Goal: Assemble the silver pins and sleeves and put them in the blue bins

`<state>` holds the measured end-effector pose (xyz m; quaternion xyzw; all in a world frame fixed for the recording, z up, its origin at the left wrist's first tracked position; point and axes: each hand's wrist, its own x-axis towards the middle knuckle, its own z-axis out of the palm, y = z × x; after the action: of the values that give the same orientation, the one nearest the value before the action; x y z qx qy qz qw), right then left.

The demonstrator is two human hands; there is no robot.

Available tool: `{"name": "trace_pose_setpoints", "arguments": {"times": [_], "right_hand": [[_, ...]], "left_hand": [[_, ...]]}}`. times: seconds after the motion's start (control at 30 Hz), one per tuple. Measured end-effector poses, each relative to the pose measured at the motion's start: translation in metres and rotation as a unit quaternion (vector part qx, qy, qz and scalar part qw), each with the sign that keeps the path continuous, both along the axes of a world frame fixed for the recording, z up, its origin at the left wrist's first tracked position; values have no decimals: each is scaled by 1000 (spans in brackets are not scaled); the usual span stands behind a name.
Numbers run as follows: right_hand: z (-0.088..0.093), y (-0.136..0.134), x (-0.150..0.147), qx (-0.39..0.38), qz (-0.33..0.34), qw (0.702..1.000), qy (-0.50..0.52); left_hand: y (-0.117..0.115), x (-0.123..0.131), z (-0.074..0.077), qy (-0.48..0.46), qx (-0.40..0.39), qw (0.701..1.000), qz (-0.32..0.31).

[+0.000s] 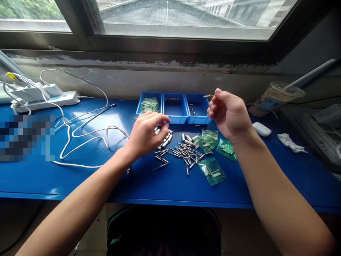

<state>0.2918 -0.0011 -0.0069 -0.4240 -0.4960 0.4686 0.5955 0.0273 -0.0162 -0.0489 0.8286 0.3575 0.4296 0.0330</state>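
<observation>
We see right hand (pixel 229 113) pinching pin (pixel 208 95) over far-right tray (pixel 198 121); left hand (pixel 146 133) curled onto pin pile (pixel 183 151) mid-desk, can't tell if gripping. Risk: thin pin slips, rolls off desk (pixel 160 188) near edge.

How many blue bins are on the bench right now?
3, in a row at the back of the bench: the left bin holds green bags, the middle bin a row of metal parts, the right bin loose pins. None looks hidden.
</observation>
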Motion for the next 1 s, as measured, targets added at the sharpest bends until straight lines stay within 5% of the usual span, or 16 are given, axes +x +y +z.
{"name": "trace_pose_setpoints", "arguments": {"times": [0.23,0.43,0.67,0.8,1.0], "right_hand": [[-5,11,17,-83,-108,974,-180],[7,2,33,-119,83,941,-304],[14,-22,2,-44,314,765,-560],[4,-30,-17,-9,344,707,-618],[0,-32,-25,-11,332,695,-638]], "left_hand": [[0,1,-2,2,0,1000,-6],[0,1,-1,9,-7,1000,-5],[0,2,0,25,-21,999,-8],[0,2,-1,24,-25,999,-8],[-1,2,0,30,-24,999,-11]]}}
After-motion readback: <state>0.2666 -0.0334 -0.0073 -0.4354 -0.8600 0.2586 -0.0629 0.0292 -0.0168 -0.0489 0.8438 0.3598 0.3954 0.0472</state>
